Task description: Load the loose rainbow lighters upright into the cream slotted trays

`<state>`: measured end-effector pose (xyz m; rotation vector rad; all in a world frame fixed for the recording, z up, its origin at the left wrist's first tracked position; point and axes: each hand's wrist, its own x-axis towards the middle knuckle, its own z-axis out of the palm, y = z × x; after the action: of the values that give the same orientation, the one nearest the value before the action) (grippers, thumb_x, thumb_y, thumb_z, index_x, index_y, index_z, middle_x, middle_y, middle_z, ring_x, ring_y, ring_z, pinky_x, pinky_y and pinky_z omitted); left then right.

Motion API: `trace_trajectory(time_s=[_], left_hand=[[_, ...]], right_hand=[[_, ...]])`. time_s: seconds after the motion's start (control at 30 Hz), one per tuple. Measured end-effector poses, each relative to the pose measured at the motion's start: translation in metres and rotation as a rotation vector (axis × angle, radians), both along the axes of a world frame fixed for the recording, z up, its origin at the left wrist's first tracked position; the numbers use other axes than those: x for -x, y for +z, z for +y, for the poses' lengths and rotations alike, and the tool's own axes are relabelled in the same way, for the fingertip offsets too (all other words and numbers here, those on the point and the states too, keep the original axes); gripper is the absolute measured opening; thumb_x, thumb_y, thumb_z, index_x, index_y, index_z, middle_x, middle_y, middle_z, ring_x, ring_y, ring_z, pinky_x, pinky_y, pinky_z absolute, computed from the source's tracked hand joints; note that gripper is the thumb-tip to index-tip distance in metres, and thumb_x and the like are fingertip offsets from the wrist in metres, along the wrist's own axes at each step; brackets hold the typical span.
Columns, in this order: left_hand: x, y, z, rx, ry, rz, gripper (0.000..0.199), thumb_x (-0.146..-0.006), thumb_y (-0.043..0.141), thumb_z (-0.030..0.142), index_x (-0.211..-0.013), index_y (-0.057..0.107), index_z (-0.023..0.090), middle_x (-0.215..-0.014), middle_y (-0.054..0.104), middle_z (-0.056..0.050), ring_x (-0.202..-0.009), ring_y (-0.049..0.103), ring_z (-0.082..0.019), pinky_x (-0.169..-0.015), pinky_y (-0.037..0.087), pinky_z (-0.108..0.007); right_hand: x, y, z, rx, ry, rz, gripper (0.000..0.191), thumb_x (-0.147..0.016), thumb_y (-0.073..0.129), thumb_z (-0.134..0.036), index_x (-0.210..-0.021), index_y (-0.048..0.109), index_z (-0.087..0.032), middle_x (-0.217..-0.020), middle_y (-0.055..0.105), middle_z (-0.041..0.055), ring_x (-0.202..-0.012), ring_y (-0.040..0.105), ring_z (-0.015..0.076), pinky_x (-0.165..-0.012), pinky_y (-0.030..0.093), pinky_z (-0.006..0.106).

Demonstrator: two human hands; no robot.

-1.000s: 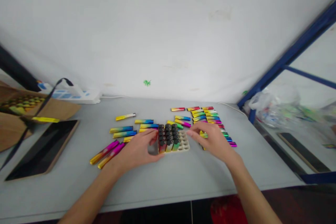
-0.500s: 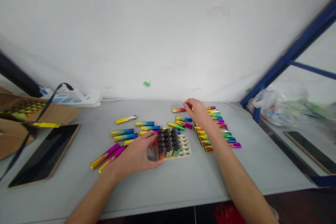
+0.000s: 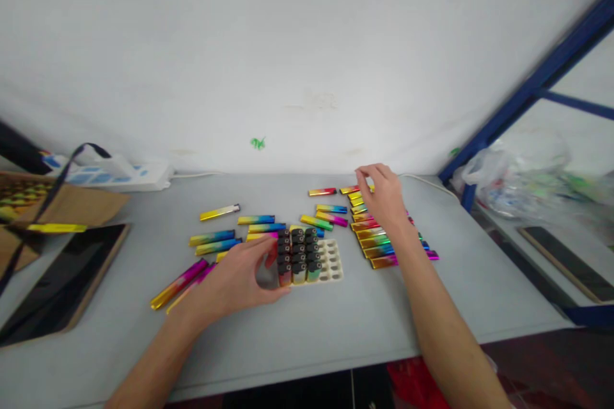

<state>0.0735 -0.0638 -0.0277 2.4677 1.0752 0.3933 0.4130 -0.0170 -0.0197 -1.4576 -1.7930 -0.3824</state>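
Black-topped lighters (image 3: 298, 255) stand upright in columns in a pale tray with round holes (image 3: 332, 263); the holes on its right side show bare. My left hand (image 3: 240, 271) curves around the tray's left side, thumb at the near corner and fingers at the far one. Over the far end of a row of shiny colored lighters (image 3: 378, 243) is my right hand (image 3: 385, 198). Its fingers curl with thumb and index tips close together; whether anything is pinched there I cannot make out. Loose lighters (image 3: 259, 220) lie beyond the tray and to its left.
Along the left stand an open cardboard box (image 3: 96, 201) holding more lighters, a dark tablet-like slab (image 3: 67, 281) and a white power strip (image 3: 144, 177). A wall backs the table (image 3: 311, 332). Right of it are a blue metal frame (image 3: 503, 108) and plastic bags (image 3: 508, 179).
My right hand has shifted right, off the red-and-gold lighter at the far side, which now shows fully. My left hand stays at the tray. The camera view has shifted slightly.
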Motion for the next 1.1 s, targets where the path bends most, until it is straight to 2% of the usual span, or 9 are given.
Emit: trace_trajectory(time_s=[0.17, 0.37, 0.47, 0.67, 0.8, 0.93, 1.1], left_hand=[[0.001, -0.003, 0.002, -0.044, -0.008, -0.027, 0.021, -0.079, 0.07, 0.037, -0.085, 0.056, 0.023, -0.085, 0.07, -0.002, -0.08, 0.068, -0.023, -0.073, 0.051, -0.032], [0.004, -0.009, 0.004, -0.04, -0.022, -0.06, 0.022, -0.08, 0.073, 0.036, -0.096, 0.066, 0.024, -0.091, 0.073, -0.005, -0.097, 0.072, -0.029, -0.086, 0.055, -0.035], [0.005, -0.01, 0.004, -0.05, -0.04, -0.047, 0.027, -0.08, 0.075, 0.039, -0.1, 0.067, 0.023, -0.1, 0.075, -0.008, -0.108, 0.072, -0.032, -0.094, 0.056, -0.04], [0.006, -0.01, 0.005, -0.018, -0.041, -0.02, 0.031, -0.078, 0.078, 0.044, -0.098, 0.068, 0.022, -0.116, 0.077, -0.012, -0.123, 0.068, -0.038, -0.106, 0.054, -0.048], [0.006, -0.008, 0.004, -0.003, -0.028, -0.024, 0.032, -0.074, 0.083, 0.043, -0.092, 0.068, 0.022, -0.121, 0.076, -0.012, -0.127, 0.066, -0.039, -0.107, 0.054, -0.048], [0.002, 0.0, 0.001, 0.013, -0.024, -0.045, 0.02, -0.076, 0.077, 0.037, -0.086, 0.066, 0.023, -0.1, 0.075, -0.006, -0.105, 0.071, -0.031, -0.091, 0.057, -0.039], [-0.001, 0.001, 0.001, -0.007, -0.028, -0.039, 0.021, -0.077, 0.075, 0.037, -0.086, 0.063, 0.023, -0.088, 0.071, -0.002, -0.083, 0.067, -0.024, -0.076, 0.052, -0.032]], right_hand=[[-0.012, 0.005, -0.005, -0.192, -0.131, 0.034, 0.021, -0.108, 0.049, -0.028, -0.101, 0.067, -0.02, -0.096, 0.072, 0.0108, -0.095, 0.064, 0.0261, -0.09, 0.047, 0.041], [-0.021, 0.013, -0.017, -0.436, -0.198, 0.074, 0.033, -0.112, 0.038, -0.033, -0.097, 0.065, -0.021, -0.087, 0.071, 0.0096, -0.087, 0.065, 0.0256, -0.087, 0.046, 0.043], [-0.024, 0.015, -0.021, -0.491, -0.201, 0.082, 0.039, -0.114, 0.034, -0.035, -0.091, 0.064, -0.022, -0.078, 0.068, 0.0077, -0.079, 0.064, 0.024, -0.083, 0.046, 0.042], [-0.021, 0.014, -0.022, -0.471, -0.205, 0.121, 0.045, -0.113, 0.031, -0.04, -0.085, 0.062, -0.023, -0.073, 0.063, 0.0071, -0.075, 0.061, 0.0242, -0.077, 0.045, 0.042], [-0.014, 0.011, -0.02, -0.423, -0.175, 0.099, 0.045, -0.113, 0.032, -0.039, -0.082, 0.059, -0.024, -0.073, 0.063, 0.0076, -0.074, 0.059, 0.0242, -0.075, 0.045, 0.041], [-0.005, 0.008, -0.017, -0.355, -0.139, 0.096, 0.042, -0.112, 0.033, -0.038, -0.081, 0.057, -0.024, -0.072, 0.062, 0.0074, -0.075, 0.058, 0.0247, -0.077, 0.044, 0.041], [0.009, 0.006, -0.015, -0.29, -0.079, 0.046, 0.042, -0.112, 0.033, -0.036, -0.078, 0.055, -0.026, -0.07, 0.062, 0.0061, -0.073, 0.058, 0.023, -0.076, 0.045, 0.039]])
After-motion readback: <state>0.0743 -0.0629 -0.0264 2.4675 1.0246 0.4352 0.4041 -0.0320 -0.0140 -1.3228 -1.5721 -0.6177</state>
